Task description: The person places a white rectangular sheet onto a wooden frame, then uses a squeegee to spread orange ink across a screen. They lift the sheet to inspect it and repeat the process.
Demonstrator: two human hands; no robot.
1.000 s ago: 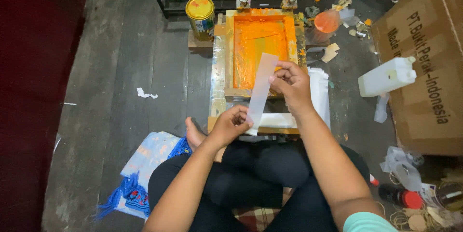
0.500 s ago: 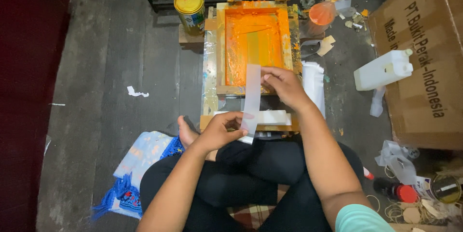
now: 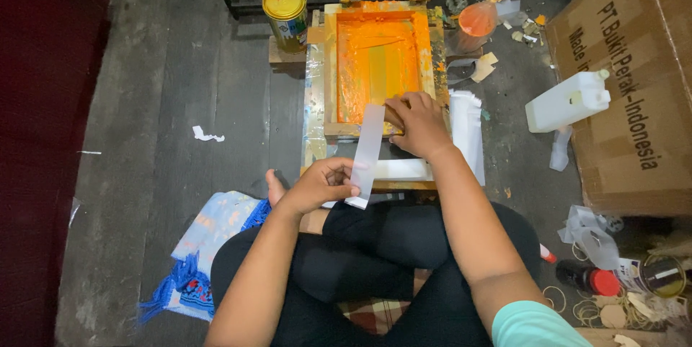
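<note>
Orange ink coats the mesh of the wooden screen-printing frame (image 3: 378, 66), which lies flat on the dark plank floor straight ahead of my crossed legs, close enough that both arms reach it without leaning. My left hand (image 3: 322, 185) is closed in a pinch, thumb against fingers, on the lower end of a pale plastic strip (image 3: 366, 154); holding it by the end keeps my fingers off the rest of its face, and the strip slants up from my knee toward the near edge of the frame. My right hand (image 3: 418, 125) lies palm down on the frame's near right corner, fingers curled over the wood just beside the strip's top; whether it grips anything beneath I cannot tell, though its weight seems to steady the frame. White sheets (image 3: 468, 131) lie along the frame's right side, within easy reach. A yellow-lidded tin (image 3: 284, 7) stands at the far left corner, an orange-stained cup (image 3: 476, 21) at the far right. A white plastic jug (image 3: 568, 100) leans against a cardboard box (image 3: 634, 87).
</note>
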